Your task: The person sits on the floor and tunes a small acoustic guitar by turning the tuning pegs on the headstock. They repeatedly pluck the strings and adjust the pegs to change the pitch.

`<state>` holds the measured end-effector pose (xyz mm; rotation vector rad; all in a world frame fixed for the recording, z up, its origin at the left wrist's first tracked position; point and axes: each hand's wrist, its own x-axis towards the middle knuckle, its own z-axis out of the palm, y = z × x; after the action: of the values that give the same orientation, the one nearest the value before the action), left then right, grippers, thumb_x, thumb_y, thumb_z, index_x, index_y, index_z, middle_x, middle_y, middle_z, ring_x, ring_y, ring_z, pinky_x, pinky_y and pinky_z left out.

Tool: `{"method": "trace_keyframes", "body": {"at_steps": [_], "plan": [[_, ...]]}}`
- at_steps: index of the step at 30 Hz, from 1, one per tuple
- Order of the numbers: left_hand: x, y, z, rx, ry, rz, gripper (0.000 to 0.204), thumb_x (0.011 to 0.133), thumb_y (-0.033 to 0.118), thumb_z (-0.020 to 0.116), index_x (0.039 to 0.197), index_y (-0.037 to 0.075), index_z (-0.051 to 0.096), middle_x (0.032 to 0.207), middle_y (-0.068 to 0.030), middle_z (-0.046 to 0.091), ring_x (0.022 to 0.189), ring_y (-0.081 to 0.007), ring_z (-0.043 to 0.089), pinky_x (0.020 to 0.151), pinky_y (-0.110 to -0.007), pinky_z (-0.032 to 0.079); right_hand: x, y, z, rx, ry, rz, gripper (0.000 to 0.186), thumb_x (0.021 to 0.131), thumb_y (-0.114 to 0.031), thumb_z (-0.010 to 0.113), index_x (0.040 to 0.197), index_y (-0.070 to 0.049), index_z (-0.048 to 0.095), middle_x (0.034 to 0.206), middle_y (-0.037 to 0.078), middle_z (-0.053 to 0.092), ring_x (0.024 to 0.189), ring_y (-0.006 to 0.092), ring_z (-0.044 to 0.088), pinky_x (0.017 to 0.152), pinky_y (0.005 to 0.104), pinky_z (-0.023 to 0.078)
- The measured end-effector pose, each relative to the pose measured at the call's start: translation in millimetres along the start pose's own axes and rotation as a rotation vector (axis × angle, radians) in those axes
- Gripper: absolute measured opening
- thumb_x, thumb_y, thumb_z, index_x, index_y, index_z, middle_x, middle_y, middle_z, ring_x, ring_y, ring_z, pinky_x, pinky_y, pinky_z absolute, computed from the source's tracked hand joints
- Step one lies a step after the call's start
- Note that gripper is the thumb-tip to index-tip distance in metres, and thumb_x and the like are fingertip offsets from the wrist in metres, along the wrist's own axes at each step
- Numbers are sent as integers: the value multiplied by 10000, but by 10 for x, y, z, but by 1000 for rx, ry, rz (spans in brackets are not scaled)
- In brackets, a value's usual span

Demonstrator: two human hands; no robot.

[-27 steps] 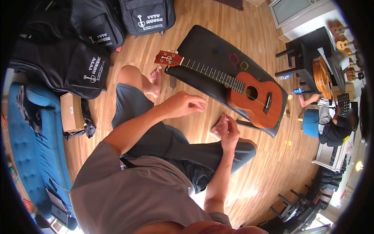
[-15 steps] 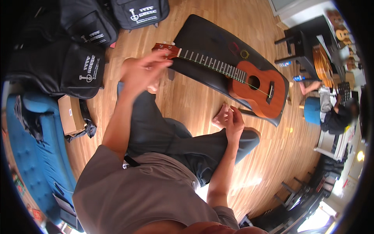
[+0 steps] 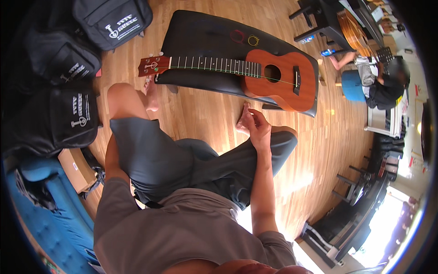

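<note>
A reddish-brown ukulele (image 3: 285,67) lies face up on a black padded bench (image 3: 200,34), its headstock (image 3: 153,65) jutting past the left end. One green string (image 3: 214,68) shows along the neck. Two small coils rest behind it on the bench, one red (image 3: 237,36) and one yellow (image 3: 253,40). My right hand (image 3: 260,131) hovers over my right leg, just short of the bench, with its fingers drawn together in a pinch; whatever may be between them is too small to name. My left forearm reaches down beside my left thigh, which hides the hand.
Black gig bags (image 3: 112,27) stand on the wooden floor at the left, by a cardboard box (image 3: 76,169) and a blue sofa (image 3: 57,219). At the far right another person sits on a blue stool (image 3: 352,85) with a guitar (image 3: 353,34). A dark keyboard (image 3: 356,219) stands lower right.
My left hand has moved from near the headstock down beside my left leg, out of sight. My right hand stays pinched near the bench. The whole view has turned somewhat.
</note>
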<state>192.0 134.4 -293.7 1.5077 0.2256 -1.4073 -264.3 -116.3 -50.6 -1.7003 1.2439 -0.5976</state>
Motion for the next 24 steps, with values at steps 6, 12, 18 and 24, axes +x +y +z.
{"method": "trace_keyframes", "body": {"at_steps": [6,12,18,24], "plan": [[-46,70,-372,87,78,122,467,1099,385,461,1288,13,670,1210,-122,709,1078,-251,680,963,-372,519,45,4,-38,-4,19,56,271,1024,-182,680,1200,24,687,868,87,723,718,124,683,679,274,568],[-593,1,-1193,199,175,364,391,1104,311,479,1294,25,667,1159,-100,716,1002,-216,692,884,-346,548,100,-23,44,-34,-31,37,270,1019,-196,686,1185,17,695,854,96,729,736,139,706,695,288,579],[-1622,-1154,-1565,278,287,241,477,1084,366,502,1390,18,617,1212,-124,704,1039,-236,686,915,-395,541,140,-33,83,10,-54,23,269,1006,-199,706,1189,-2,707,846,111,731,735,158,716,703,294,579],[-2268,-1477,-979,-132,273,16,483,1076,367,516,1385,8,612,1261,-129,692,1096,-258,677,973,-411,523,85,84,18,37,-38,7,265,992,-175,720,1186,5,704,851,119,724,742,173,714,698,305,572]]}}
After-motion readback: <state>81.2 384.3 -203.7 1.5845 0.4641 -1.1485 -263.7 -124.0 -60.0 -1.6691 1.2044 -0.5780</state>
